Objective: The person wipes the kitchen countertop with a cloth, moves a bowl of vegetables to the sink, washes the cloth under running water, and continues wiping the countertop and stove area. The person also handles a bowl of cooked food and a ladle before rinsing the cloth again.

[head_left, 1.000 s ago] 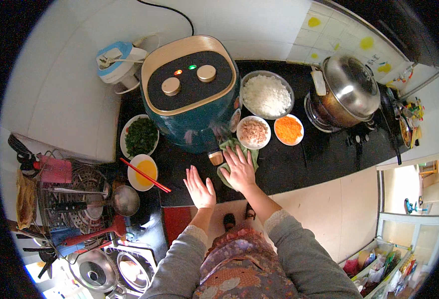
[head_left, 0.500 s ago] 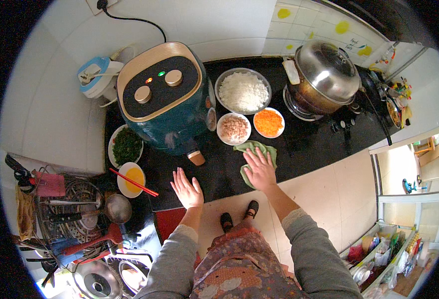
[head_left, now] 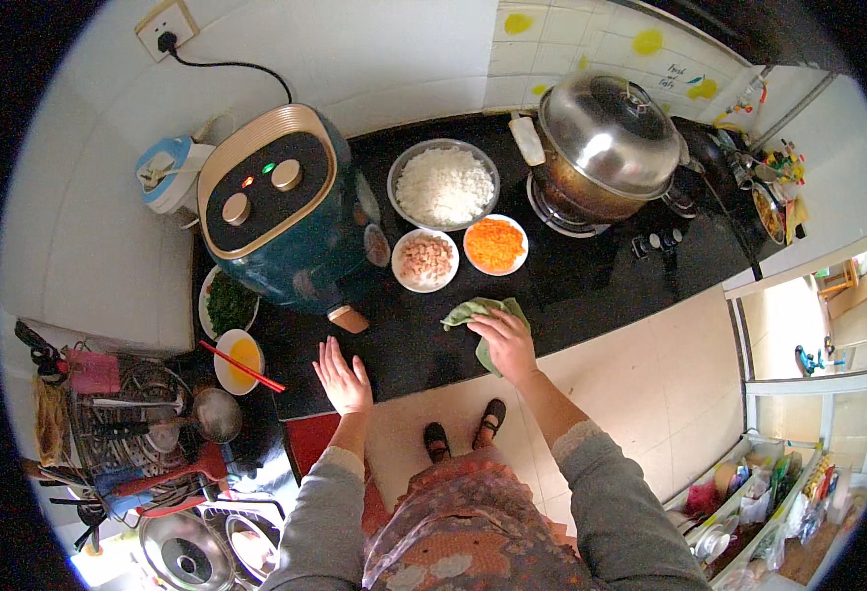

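Note:
My right hand (head_left: pixel 508 345) has its fingers bent over a green cloth (head_left: pixel 467 312), gripping it against the black countertop (head_left: pixel 409 360) near the front edge. Part of the cloth is hidden under the hand. Flat on the counter edge lies my left hand (head_left: pixel 343 379), fingers stretched and holding nothing. It is just in front of the brown handle (head_left: pixel 349 318) of a dark green air fryer (head_left: pixel 286 251). Beyond the cloth stand a white bowl of diced pink meat (head_left: pixel 425 260) and a white bowl of chopped orange carrot (head_left: pixel 495 244).
A metal bowl of white rice (head_left: pixel 444 185) sits farther back. The lidded pot (head_left: pixel 610 148) stands on the stove at right. At left are a bowl of chopped greens (head_left: pixel 229 303), a bowl of yellow liquid (head_left: pixel 246 357) with red chopsticks (head_left: pixel 244 366) across it, and a utensil rack (head_left: pixel 138 404).
The right hand's fingers, earlier spread flat on the cloth, are now bent over it and turned leftward. The whole view has shifted, moving the counter things left in the picture.

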Tool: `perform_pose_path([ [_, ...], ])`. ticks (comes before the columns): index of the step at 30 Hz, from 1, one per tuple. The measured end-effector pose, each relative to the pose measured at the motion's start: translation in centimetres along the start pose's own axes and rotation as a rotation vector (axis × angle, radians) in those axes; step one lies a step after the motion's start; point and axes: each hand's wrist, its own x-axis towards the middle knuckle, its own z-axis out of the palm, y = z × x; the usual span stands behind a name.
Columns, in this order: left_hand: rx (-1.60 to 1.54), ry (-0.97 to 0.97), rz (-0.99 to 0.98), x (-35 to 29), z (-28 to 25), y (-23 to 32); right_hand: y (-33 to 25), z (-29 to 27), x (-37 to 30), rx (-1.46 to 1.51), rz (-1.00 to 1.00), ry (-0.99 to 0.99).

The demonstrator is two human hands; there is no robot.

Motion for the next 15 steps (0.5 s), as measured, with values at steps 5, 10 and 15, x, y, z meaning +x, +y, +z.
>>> perform_pose_path([
  [5,-0.18,0.0,0.173,-0.5,-0.2,6.1,3.2,-2.9,-0.5,-0.144,0.237,-0.027],
  [10,-0.197,-0.093,0.245,1.1,2.2,10.7,2.1,0.1,0.1,-0.302,0.28,-0.145],
  [15,-0.114,-0.174,0.125,0.7,3.1,11.0,0.3,0.1,2.1,-0.187,0.174,-0.227],
])
